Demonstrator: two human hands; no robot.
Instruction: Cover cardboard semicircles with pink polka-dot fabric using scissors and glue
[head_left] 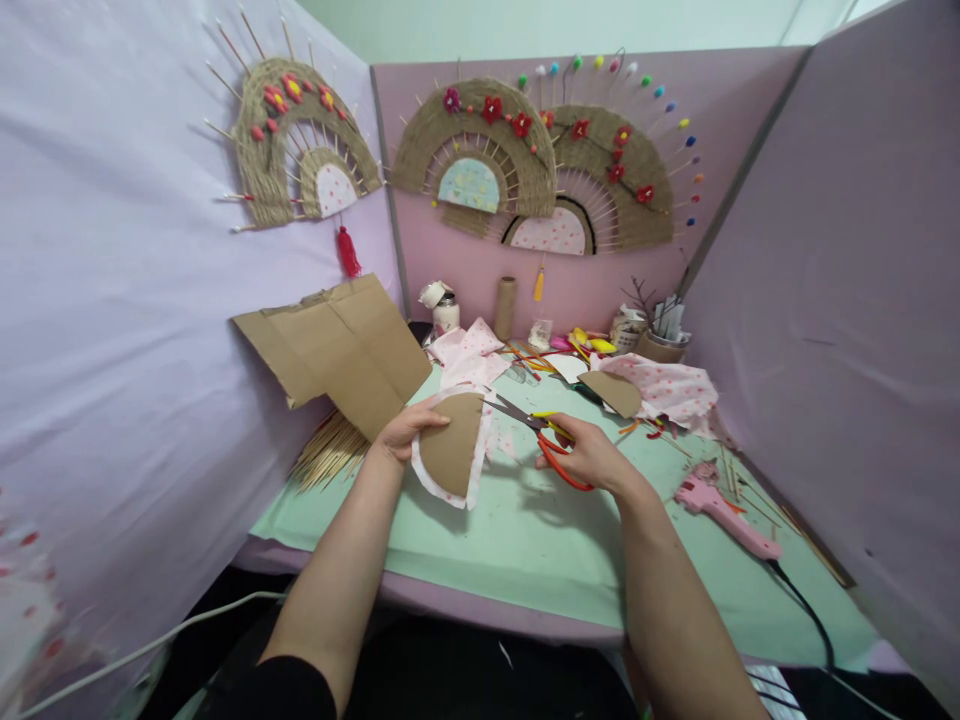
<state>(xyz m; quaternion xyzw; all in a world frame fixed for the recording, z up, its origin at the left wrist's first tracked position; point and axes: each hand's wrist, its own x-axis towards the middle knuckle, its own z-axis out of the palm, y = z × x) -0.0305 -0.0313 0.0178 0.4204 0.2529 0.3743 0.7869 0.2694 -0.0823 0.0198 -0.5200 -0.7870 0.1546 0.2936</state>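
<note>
My left hand is closed on a brown cardboard half-disc backed with white, pink-dotted fabric that sticks out around its curved rim. It holds the piece tilted above the green mat. My right hand grips red-and-yellow-handled scissors. Their blades point left and reach the fabric edge at the top right of the half-disc.
Large cardboard sheets lean on the left wall above a bundle of wooden sticks. A pink glue gun with a black cord lies at the right. Dotted fabric, a second cardboard half-disc, jars and a tube crowd the back.
</note>
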